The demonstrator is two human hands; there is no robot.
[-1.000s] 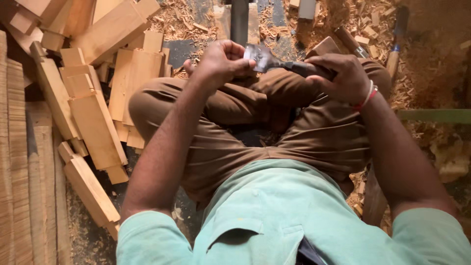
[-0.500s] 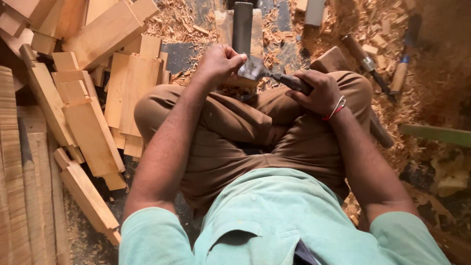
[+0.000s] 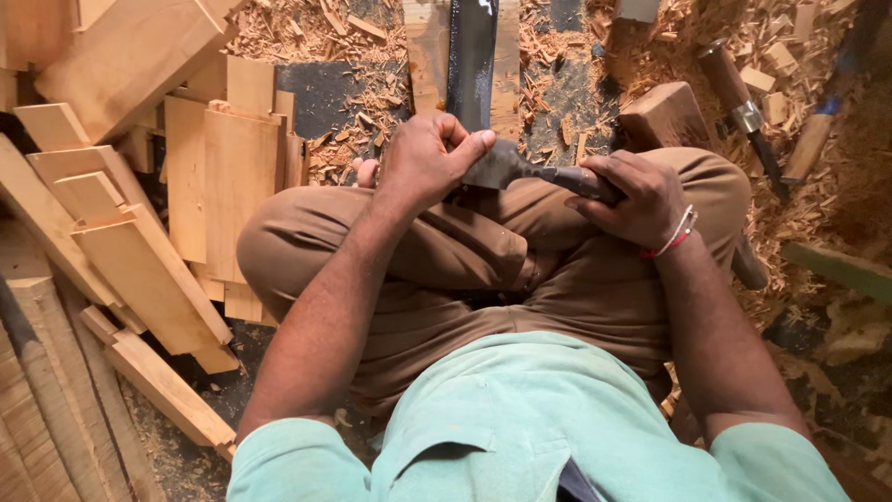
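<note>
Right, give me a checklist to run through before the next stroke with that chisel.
1. Right hand wrapped round the chisel handle: ok.
2. Left hand gripping at the blade end: ok.
3. Left fingertips clear of the cutting edge: cannot tell, edge hidden under the hand.
4. Dark workpiece lying straight ahead between the knees: ok.
5. Spare chisel out of the way on the shavings to the right: ok.
6. Stacked boards clear of the left elbow: ok.

Woodworking workshop: wood shavings (image 3: 307,28), cut planks (image 3: 232,177), chisels (image 3: 743,107).

Brown trousers (image 3: 446,270), pale green shirt (image 3: 530,418), red-white bracelet (image 3: 676,237).
</note>
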